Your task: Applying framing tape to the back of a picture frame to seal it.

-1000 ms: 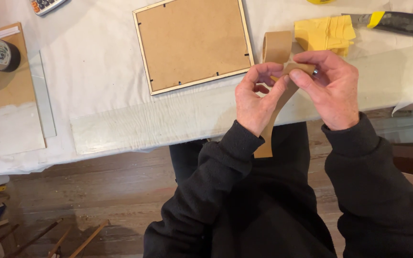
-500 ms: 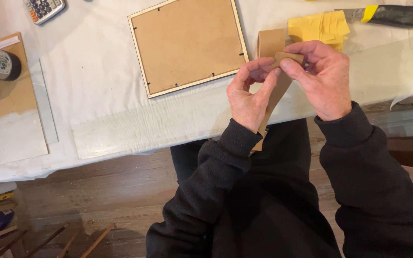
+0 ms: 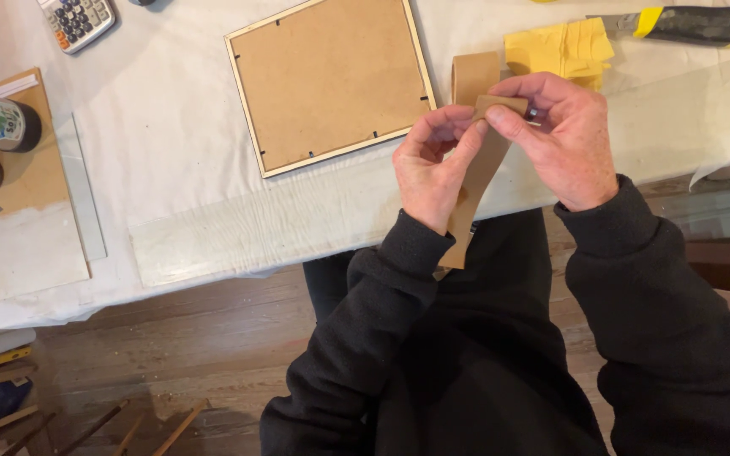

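Pinching a brown paper tape strip [image 3: 476, 173] above the table's near edge, the left hand [image 3: 433, 173] and right hand [image 3: 563, 139] both clamp its folded top end between thumb and fingers. Its tail hangs toward the lap. Just beside them a face-down picture frame [image 3: 331, 83] lies on the white cloth-covered table [image 3: 171, 135], its light wooden rim enclosing a brown backing board.

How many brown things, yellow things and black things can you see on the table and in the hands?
Brown: 3, the picture frame back, the paper strip held by the left hand and right hand, the board
Yellow: 1, the folded cloth
Yellow and black: 1, the knife
Total: 5
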